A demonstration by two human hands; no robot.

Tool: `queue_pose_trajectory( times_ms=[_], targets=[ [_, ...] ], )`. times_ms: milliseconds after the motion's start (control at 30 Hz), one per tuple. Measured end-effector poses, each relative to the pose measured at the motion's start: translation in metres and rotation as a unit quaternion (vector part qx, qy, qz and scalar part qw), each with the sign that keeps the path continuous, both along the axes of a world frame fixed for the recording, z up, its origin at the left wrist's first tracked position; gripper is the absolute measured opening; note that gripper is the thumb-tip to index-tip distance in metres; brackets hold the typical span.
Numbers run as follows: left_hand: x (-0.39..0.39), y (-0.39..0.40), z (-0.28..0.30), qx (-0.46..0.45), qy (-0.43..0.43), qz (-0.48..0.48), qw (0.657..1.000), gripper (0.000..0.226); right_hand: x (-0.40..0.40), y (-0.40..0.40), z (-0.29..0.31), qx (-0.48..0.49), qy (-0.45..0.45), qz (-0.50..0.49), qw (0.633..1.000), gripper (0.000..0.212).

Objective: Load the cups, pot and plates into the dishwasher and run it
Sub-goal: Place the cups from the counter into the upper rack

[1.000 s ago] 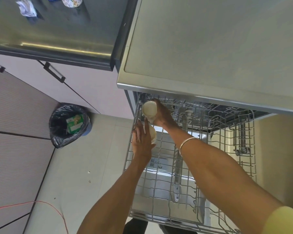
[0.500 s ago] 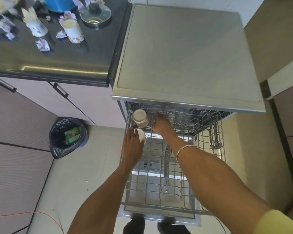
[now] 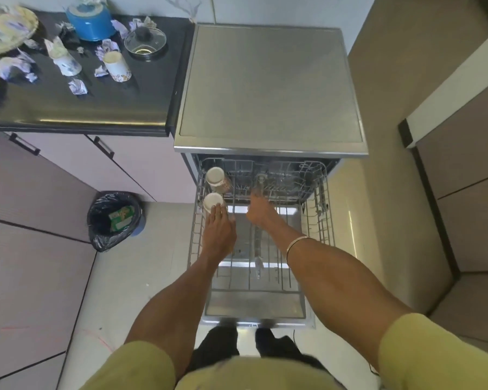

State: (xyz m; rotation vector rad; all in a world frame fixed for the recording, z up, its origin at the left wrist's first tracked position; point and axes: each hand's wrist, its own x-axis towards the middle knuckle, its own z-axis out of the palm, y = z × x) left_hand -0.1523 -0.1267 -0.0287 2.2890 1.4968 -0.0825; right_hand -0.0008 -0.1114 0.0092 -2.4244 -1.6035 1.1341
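Reaching into the pulled-out upper rack [image 3: 321,218], the left hand [image 3: 219,229] lies with its fingers fairly straight on a cream cup [image 3: 212,201], steadying it in the rack's left row; whether the thumb wraps round the cup, I cannot tell. Just beyond those fingertips sits a second cup [image 3: 217,179], tilted on its side with a reddish pattern, already parked at the rack's far left corner. Across to the right, the right hand [image 3: 258,211] hangs over the middle of the rack with fingers pointing down toward the wires, a bangle [image 3: 296,244] on that wrist; it seems to hold nothing, though its fingertips are too blurred to say whether they touch the rack. Below both hands the dishwasher door [image 3: 254,304] lies open and flat.

So, the score as I judge it: two cups in, plenty left to load. Up past the hands and off to the left, the black countertop [image 3: 96,105] carries a patterned cup [image 3: 116,66] standing upright, another cup [image 3: 64,59] stuffed with paper, a blue pot [image 3: 90,21] with paper in it, its glass lid [image 3: 145,40] lying just beside, and plates [image 3: 3,29] at the far left edge, with crumpled paper scraps [image 3: 77,86] strewn between. None of that is loaded, and the machine has not been started. A lined bin [image 3: 114,219] stands on the floor left of the left hand.
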Motion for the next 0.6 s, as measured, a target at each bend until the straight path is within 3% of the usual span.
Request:
queue_pose_trajectory(
  times_ms=[167,433,600],
  targets=[
    [0.001,-0.024,0.026,-0.021,-0.020,0.026,0.999,0.056,-0.010,-0.044,0.001,-0.026,-0.042,0.023,0.999,0.056],
    [-0.002,-0.036,0.050,0.007,0.003,0.010,1.000,0.053,0.002,-0.066,-0.005,-0.031,-0.075,0.079,0.994,0.054],
    [-0.002,-0.038,0.054,-0.006,-0.015,0.023,1.000,0.058,0.007,-0.073,0.011,0.015,-0.089,0.070,0.993,0.054]
  ],
)
